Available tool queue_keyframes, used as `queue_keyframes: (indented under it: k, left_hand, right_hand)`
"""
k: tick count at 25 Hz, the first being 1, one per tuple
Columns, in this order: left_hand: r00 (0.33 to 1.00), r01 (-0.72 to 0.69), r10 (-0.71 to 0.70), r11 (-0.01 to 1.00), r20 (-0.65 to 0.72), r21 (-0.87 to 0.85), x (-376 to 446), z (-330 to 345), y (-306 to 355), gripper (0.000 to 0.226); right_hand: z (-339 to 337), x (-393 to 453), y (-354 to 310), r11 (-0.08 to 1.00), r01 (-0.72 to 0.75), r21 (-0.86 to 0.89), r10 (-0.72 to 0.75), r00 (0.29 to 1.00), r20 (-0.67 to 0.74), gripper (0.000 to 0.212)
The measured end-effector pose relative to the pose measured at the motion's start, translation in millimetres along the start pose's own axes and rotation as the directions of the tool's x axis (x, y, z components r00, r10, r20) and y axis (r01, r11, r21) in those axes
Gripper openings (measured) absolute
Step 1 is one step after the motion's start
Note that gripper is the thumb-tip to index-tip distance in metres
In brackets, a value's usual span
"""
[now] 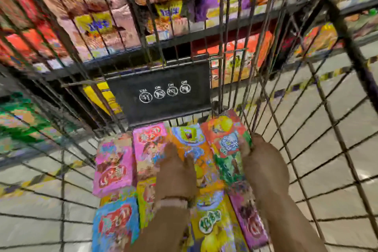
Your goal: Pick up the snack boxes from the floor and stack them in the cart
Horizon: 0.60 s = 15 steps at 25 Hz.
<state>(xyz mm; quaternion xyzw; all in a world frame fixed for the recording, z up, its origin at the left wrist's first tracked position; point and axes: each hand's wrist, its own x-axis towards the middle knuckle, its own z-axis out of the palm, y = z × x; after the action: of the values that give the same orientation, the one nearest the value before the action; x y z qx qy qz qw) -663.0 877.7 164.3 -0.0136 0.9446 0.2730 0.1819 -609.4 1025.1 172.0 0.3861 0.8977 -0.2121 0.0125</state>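
- Snack boxes lie flat across the bottom of a wire shopping cart (306, 149), filling the lower middle of the blurred frame; both bare hands are inside the basket with them.
- The right hand (263, 161), at about 4 o'clock from frame centre, holds the right edge of a red-and-green box (227, 143), fingers curled round the side nearest the cart's right wall. That box sits tilted atop the others, its far end up near the black flap.
- The left hand (176, 172), at 6 o'clock, rests fingers-forward on an orange box (194, 149) just left of the red-and-green one; the fingers look extended, but blur keeps it unclear whether they grip anything. A band circles the wrist.
- At 9 o'clock from the left hand lie two pink boxes (114, 168), side by side and touching; the one nearer the hand is partly under its fingers.
- At 7 o'clock, a blue box (114, 225) lies nearest the camera; a yellow box (212, 229) sits between the forearms, and another pink one lies under the right forearm.
- A black plastic flap with white round symbols (161, 92) hangs on the cart's far wall at 12 o'clock, just beyond the boxes.
- Beyond the wire, store shelves of colourful packets (98, 26) run from 10 to 2 o'clock; pale floor tiles (337, 129) show through the mesh on both sides.
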Motion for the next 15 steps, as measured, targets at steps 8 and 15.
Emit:
queue_keyframes:
  k: [8,15]
  left_hand:
    - [0.989,-0.083,0.091,0.994,-0.117,0.073,-11.0,18.4,-2.4,0.043]
    - [0.947,-0.32,0.296,0.859,0.121,0.4,4.2,30.6,-20.3,0.066]
  right_hand:
    - [17.7,-4.5,0.7,0.995,0.096,-0.042,-0.103,0.969,-0.223,0.032]
    - [46.1,3.3,2.7,0.957,0.231,-0.173,-0.245,0.967,-0.063,0.05]
